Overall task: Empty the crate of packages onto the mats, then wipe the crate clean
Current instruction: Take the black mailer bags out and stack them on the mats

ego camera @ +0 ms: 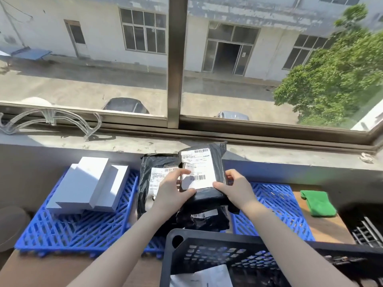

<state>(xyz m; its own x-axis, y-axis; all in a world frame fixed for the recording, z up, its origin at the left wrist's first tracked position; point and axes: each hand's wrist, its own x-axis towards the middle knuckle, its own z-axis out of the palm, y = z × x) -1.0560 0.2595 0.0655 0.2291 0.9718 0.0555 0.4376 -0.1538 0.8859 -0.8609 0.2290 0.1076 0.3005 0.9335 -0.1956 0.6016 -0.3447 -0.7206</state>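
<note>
Bottom of frame, right of centre: black perforated crate point(207, 235), not yet empty; a white-labelled item point(201, 276) lies inside, kind unclear. Beyond its rim, the left hand point(172, 189) and right hand point(234, 187) both grip a black poly mailer point(204, 172), thumbs on its label face, fingers curled round its side edges, holding it above two more black mailers point(149, 177) lying mid-frame where the blue lattice mats point(72, 230) meet. Stacked white boxes point(83, 185) sit on the left mat. Folded green cloth point(317, 203) lies on the wooden table at right, past the right mat, untouched. Far: concrete windowsill point(145, 143) with clear hangers point(51, 121) at upper left. Step judged: unloading, late stage. Next move likely calls for setting this mailer flat on open mat, then reaching back into the crate; wiping waits until it is empty.
</note>
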